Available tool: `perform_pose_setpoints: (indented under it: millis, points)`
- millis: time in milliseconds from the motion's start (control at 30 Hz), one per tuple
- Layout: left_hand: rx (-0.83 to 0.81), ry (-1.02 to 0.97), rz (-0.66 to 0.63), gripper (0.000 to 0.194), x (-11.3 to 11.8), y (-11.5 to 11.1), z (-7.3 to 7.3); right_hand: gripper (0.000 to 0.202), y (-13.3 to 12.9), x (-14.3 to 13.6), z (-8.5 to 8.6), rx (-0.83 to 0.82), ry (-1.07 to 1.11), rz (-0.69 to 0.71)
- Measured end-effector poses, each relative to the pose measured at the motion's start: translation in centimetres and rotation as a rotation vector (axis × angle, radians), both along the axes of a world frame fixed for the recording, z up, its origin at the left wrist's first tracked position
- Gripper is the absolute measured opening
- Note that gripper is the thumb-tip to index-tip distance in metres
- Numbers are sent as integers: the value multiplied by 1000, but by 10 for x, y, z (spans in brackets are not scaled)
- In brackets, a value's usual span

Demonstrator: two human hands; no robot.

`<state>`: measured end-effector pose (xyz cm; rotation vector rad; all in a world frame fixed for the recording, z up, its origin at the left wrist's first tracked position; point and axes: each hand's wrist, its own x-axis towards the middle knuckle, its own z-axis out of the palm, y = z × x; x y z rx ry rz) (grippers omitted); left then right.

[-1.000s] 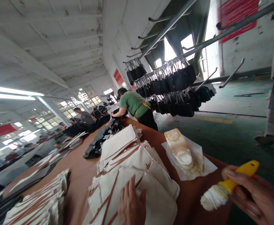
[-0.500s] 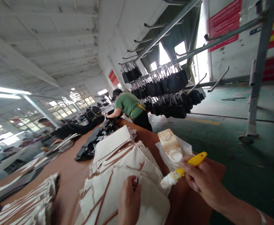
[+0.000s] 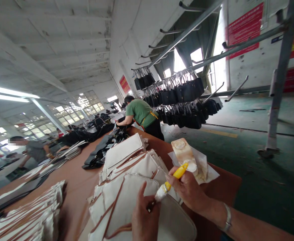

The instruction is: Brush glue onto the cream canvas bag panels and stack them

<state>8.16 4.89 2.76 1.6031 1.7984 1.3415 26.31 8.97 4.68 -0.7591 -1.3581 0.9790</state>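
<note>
One yellow-handled brush [image 3: 180, 171] is clamped in the right hand [image 3: 188, 192]'s grip; toward eight o'clock, the left hand [image 3: 145, 219], grip unclear, is over white pieces [image 3: 175, 219].

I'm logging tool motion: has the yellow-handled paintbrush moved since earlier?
Yes, left: against the white paper sheet, the paintbrush shifted from the right corner to the lower left.

A pile of bag pieces [image 3: 139, 167] lies on the counter [image 3: 77, 182], a second pile [image 3: 36, 217] to its left, the brush [image 3: 167, 186] above the first one's right side. Farther right — on a sheet [image 3: 213, 172] — lies a container [image 3: 182, 150]. Straps [image 3: 95, 158] lie behind the first pile; beyond stands a co-worker [image 3: 142, 112], with a rack [image 3: 275, 110] of hung bags [image 3: 189, 92] to the right.
</note>
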Motion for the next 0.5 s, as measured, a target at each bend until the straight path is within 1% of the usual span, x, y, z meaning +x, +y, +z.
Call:
perform_pose_setpoints:
  millis: [100,167,233,300,367,433,500]
  points:
    - [-2,-18,15,82,4,-5,0,24,2,7,5,50,-46,-104]
    - [-1,-44,12,84,5,-7,0,26,1,14,7,31,-19,-139]
    - [-8,-55,0,86,5,-8,0,25,-2,17,8,17,8,-105]
    - [-5,-49,-10,87,6,-9,-2,24,-6,17,6,33,-13,-31]
    - [29,-27,-13,87,7,-14,-5,24,-7,17,4,66,-53,-20]
    - [93,32,0,82,7,-22,-11,24,-5,22,3,64,-48,-91]
    - [167,105,3,72,9,-32,-20,24,-4,30,5,35,-17,-150]
